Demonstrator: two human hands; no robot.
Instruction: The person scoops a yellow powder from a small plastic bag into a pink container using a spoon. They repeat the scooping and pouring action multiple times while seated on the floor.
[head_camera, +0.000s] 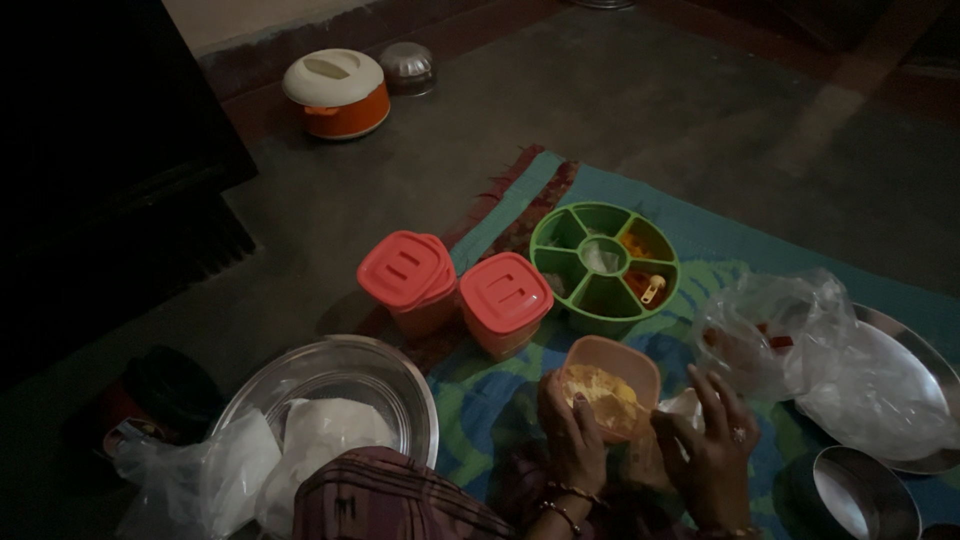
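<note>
Left hand (572, 432) grip clamped on open orange plastic tub (610, 385) of yellow powder; keep it level. Right hand (712, 450) fingers apart, touching small clear bag (680, 408).

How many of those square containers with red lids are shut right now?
2. One red-lidded container sits on the mat's left edge; the other red-lidded container stands beside it, nearer the green divided tray. The open container at the hands has no lid. The dark left side may hide more.

steel plate (925, 360) cut off at right edge and half under a plastic bag (800, 340), dark object (165, 385) at left too dim to identify, steel cup (865, 495) cropped at bottom
</note>
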